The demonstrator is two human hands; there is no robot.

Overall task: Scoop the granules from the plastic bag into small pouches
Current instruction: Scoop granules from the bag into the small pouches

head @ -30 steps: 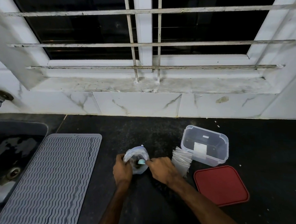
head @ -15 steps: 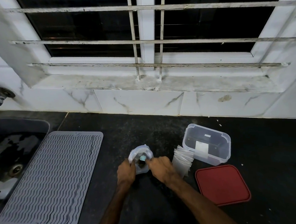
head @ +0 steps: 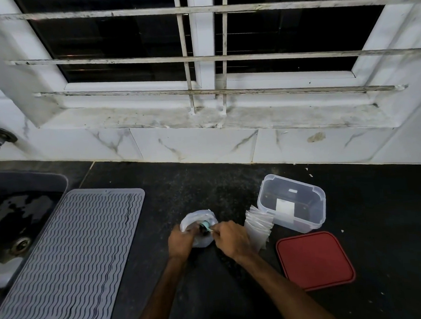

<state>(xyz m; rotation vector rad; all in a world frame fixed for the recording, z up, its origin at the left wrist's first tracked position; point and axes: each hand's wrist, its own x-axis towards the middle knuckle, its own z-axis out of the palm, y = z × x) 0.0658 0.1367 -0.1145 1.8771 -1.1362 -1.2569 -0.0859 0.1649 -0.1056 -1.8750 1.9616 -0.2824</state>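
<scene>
At bag (head: 196, 219) rim: left hand (head: 181, 243); right hand (head: 233, 239) with scoop (head: 205, 225).

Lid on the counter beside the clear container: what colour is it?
The lid is red, seen best in the head view.

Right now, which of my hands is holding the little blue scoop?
Your right hand: it pinches the blue scoop at the mouth of the plastic bag, while the left hand only grips the bag's edge.
</scene>
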